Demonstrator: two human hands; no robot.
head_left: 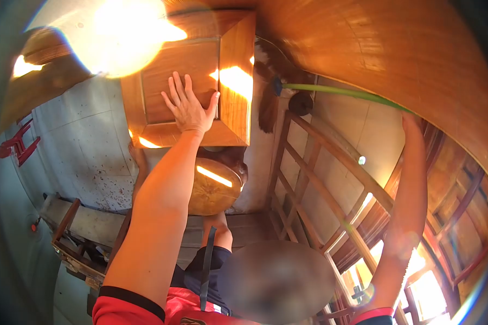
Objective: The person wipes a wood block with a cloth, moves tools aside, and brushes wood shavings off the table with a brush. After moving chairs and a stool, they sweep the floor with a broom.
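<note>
My left hand (188, 111) lies flat with spread fingers on a square wooden panel (181, 59) that has a raised frame. At the right, my right hand (411, 120) is at the lower edge of a large glossy wooden surface (396, 38); its fingers are hidden. A green rod or hose (341, 91) runs along that edge and ends by the hand. Whether the hand grips either one cannot be seen. Below the panel is a round wooden stool top (214, 189), with a strip of sunlight across it.
A wooden lattice frame (333, 149) leans at the right. Tiled floor (81, 130) shows at the left, with a small red stool (20, 143). A wooden bench-like piece (84, 222) stands lower left. Part of a bare limb (139, 162) shows beside the panel. Glare covers the upper left.
</note>
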